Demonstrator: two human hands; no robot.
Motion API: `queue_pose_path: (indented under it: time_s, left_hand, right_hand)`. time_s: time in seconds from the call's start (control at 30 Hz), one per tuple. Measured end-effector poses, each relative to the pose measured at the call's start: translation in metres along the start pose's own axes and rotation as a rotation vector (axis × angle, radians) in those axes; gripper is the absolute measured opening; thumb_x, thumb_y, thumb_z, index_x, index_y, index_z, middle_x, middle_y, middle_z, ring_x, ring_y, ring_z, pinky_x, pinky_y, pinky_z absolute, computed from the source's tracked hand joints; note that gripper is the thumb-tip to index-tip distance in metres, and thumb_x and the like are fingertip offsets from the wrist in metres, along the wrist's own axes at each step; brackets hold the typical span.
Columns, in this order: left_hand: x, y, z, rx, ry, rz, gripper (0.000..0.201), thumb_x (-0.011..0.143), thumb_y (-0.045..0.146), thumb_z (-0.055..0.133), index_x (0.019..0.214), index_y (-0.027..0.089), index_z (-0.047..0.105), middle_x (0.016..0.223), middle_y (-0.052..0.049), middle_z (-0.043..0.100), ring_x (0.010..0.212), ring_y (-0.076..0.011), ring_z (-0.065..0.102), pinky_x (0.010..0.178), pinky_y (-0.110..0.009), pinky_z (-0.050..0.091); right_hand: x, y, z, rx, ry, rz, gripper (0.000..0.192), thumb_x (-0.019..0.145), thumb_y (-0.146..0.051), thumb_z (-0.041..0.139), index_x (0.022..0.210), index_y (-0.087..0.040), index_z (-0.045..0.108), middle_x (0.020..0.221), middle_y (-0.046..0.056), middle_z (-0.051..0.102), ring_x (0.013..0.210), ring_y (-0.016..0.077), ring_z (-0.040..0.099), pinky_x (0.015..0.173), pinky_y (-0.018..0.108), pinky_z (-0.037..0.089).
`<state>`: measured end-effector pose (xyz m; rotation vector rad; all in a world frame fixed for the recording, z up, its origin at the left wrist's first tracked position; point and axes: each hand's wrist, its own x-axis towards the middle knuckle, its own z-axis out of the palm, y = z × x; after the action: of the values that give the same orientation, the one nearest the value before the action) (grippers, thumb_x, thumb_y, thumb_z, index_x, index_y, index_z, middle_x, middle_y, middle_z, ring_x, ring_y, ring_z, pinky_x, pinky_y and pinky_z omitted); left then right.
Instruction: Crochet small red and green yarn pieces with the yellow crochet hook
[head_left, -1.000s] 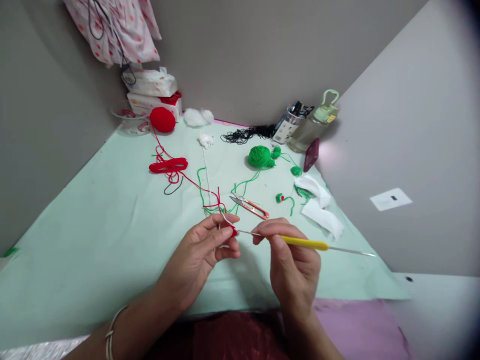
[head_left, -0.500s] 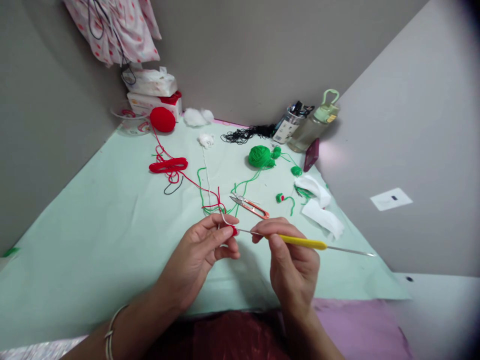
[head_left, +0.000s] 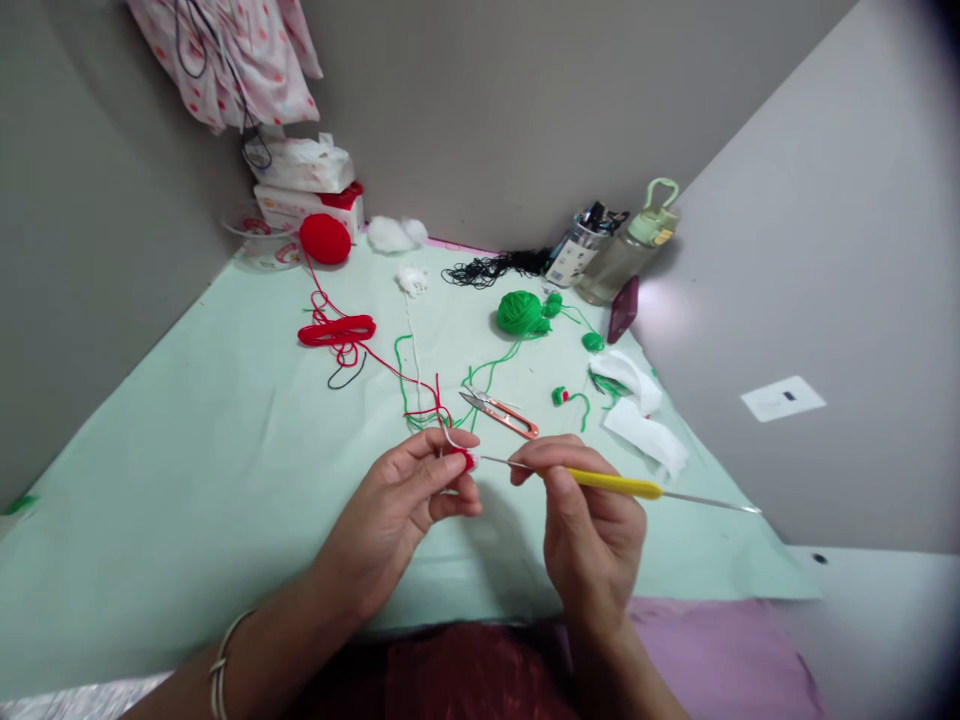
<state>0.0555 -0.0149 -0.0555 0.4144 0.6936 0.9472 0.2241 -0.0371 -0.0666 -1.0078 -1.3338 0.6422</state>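
Note:
Between the thumb and fingers of my left hand [head_left: 409,505] is a small red and white crochet piece [head_left: 469,459], mostly hidden by the fingertips. White yarn [head_left: 448,436] runs up over the left fingers. My right hand [head_left: 592,520] grips the yellow handle of a crochet hook [head_left: 615,484] like a pen. Its thin metal tip points left and sits close to the piece's right edge; whether it touches a loop, I cannot tell. Just beyond my hands lie orange-handled thread snips [head_left: 510,416] and loose red and green yarn ends.
Farther back are a red yarn ball [head_left: 325,239], a red skein [head_left: 337,330], white stuffing [head_left: 396,235], a green yarn ball [head_left: 519,313] and black yarn [head_left: 495,268]. A pen cup [head_left: 574,255], a water bottle [head_left: 622,255] and white paper strips [head_left: 645,432] are on the right.
My right hand and the crochet hook have shifted slightly right, drawing the tip back from the piece. More white shows at the piece's edge. My left hand has barely moved.

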Motion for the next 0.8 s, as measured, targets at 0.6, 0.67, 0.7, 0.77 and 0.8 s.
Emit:
queue_pose_path:
  time_s: [0.6, 0.67, 0.7, 0.77, 0.8]
  left_hand:
    - [0.0002, -0.0018, -0.0021, 0.004, -0.012, -0.017, 0.016, 0.082, 0.026, 0.087, 0.091, 0.017, 0.077, 0.067, 0.001, 0.072, 0.063, -0.0110, 0.067, 0.065, -0.020, 0.054]
    - [0.0000, -0.0017, -0.0017, 0.007, -0.015, -0.015, 0.015, 0.083, 0.025, 0.086, 0.091, 0.017, 0.077, 0.067, 0.001, 0.072, 0.063, -0.0106, 0.067, 0.064, -0.020, 0.053]
    - [-0.0001, -0.0018, -0.0016, 0.008, -0.017, -0.013, 0.015, 0.083, 0.025, 0.087, 0.091, 0.017, 0.077, 0.067, 0.001, 0.072, 0.063, -0.0105, 0.066, 0.064, -0.020, 0.053]
    - [-0.0004, -0.0021, -0.0017, 0.009, -0.018, -0.011, 0.016, 0.082, 0.026, 0.087, 0.090, 0.017, 0.077, 0.067, 0.001, 0.071, 0.063, -0.0107, 0.066, 0.064, -0.020, 0.053]
    - [-0.0005, -0.0023, -0.0019, 0.009, -0.015, -0.011, 0.016, 0.082, 0.026, 0.087, 0.091, 0.017, 0.077, 0.067, 0.001, 0.072, 0.063, -0.0108, 0.066, 0.064, -0.020, 0.053]
  right_hand:
    - [-0.0005, -0.0008, 0.0023, 0.052, -0.019, 0.002, 0.022, 0.104, -0.019, 0.057, 0.102, -0.025, 0.078, 0.088, 0.002, 0.071, 0.082, 0.0181, 0.063, 0.076, 0.036, 0.049]
    - [-0.0008, -0.0005, 0.0022, 0.050, -0.019, -0.002, 0.022, 0.104, -0.019, 0.057, 0.102, -0.025, 0.078, 0.087, 0.002, 0.071, 0.081, 0.0183, 0.063, 0.076, 0.036, 0.049]
    - [-0.0010, -0.0003, 0.0020, 0.046, -0.020, -0.001, 0.022, 0.104, -0.019, 0.057, 0.102, -0.025, 0.078, 0.087, 0.002, 0.071, 0.081, 0.0185, 0.063, 0.076, 0.036, 0.049]
    - [-0.0014, 0.0004, 0.0015, 0.035, -0.023, 0.002, 0.022, 0.104, -0.019, 0.057, 0.102, -0.025, 0.078, 0.087, 0.003, 0.072, 0.081, 0.0189, 0.063, 0.076, 0.037, 0.050]
    - [-0.0015, 0.0008, 0.0012, 0.029, -0.026, 0.002, 0.022, 0.104, -0.019, 0.057, 0.102, -0.025, 0.078, 0.087, 0.003, 0.072, 0.081, 0.0191, 0.063, 0.076, 0.037, 0.050]
